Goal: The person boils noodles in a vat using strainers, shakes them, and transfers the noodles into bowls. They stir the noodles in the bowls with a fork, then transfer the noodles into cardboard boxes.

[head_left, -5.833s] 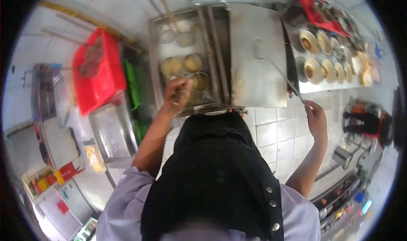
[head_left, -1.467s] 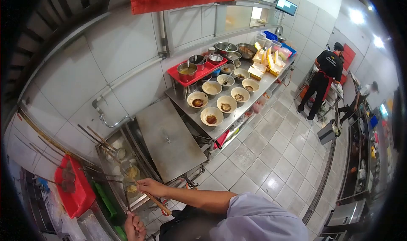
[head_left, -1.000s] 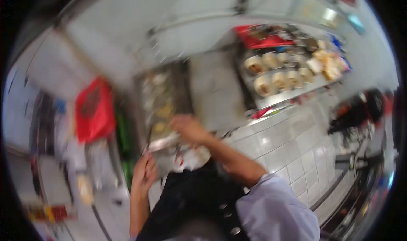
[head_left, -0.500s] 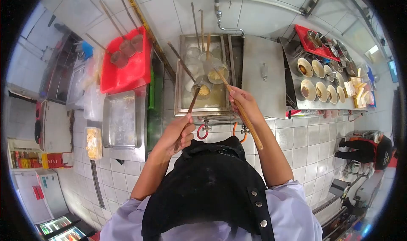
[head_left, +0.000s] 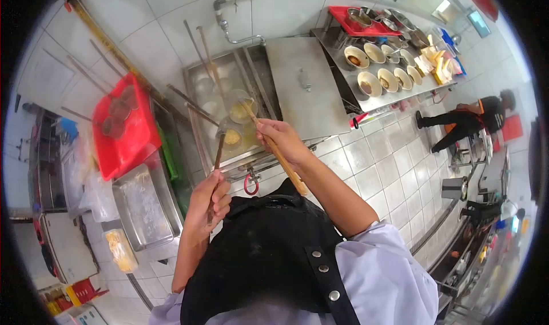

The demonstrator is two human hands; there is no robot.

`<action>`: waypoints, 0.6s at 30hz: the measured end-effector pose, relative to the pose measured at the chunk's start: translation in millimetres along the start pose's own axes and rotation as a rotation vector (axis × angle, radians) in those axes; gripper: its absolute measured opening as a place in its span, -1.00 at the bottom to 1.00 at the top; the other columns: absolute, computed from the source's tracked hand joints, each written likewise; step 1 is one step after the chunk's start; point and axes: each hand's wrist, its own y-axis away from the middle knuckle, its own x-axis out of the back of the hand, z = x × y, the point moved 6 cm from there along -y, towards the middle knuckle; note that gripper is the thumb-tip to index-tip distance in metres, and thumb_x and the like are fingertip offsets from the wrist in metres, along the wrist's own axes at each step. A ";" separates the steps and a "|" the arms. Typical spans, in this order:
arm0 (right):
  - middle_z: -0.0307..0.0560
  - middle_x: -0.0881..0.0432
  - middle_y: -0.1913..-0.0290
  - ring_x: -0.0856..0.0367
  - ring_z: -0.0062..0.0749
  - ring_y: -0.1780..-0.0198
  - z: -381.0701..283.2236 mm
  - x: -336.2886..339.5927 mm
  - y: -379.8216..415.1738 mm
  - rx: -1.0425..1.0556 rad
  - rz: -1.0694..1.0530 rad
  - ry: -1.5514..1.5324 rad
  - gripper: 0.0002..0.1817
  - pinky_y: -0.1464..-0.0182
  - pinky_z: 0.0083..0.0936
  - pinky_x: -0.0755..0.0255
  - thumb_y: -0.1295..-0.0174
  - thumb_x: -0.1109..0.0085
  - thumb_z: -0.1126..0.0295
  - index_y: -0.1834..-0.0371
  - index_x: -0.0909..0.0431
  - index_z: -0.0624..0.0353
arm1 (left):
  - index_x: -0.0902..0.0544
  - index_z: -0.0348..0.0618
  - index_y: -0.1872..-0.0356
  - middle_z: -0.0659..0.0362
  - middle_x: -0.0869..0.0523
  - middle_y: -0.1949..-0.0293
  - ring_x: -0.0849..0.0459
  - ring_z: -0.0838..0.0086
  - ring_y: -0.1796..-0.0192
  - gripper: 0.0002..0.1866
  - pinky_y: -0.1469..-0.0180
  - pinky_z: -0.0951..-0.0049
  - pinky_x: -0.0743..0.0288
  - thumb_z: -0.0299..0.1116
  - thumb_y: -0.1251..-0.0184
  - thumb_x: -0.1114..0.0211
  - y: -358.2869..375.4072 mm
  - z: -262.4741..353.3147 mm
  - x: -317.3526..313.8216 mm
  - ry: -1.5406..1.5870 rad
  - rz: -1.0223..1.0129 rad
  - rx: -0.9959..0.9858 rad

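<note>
Two noodle strainers over the boiler tank (head_left: 197, 105): left hand (head_left: 210, 202) fisted round the dark-handled strainer (head_left: 230, 136), right hand (head_left: 280, 142) clamped on the wooden-handled strainer (head_left: 240, 110) near the tank's front edge. Seven bowls (head_left: 377, 68) line the bench's front edge.

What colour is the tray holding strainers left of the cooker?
Red, seen clearest in the head view.

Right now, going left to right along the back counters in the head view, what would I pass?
Red tray holding strainers → noodle boiler vat with strainer baskets → flat steel lid → steel shelf with rows of bowls → a person in black on the tiled floor.
</note>
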 end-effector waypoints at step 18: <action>-0.34 -0.44 0.36 -0.31 -0.72 0.49 -12.4 -30.7 36.8 -0.030 0.106 -0.299 -0.53 0.48 -0.73 -0.17 -0.46 -0.10 0.28 -0.33 -0.36 0.30 | -0.41 -0.01 0.20 0.41 -0.29 0.66 -0.23 0.70 0.74 -0.79 0.75 0.64 -0.11 -0.14 -0.61 -0.03 13.2 16.5 11.2 -0.055 -0.048 0.036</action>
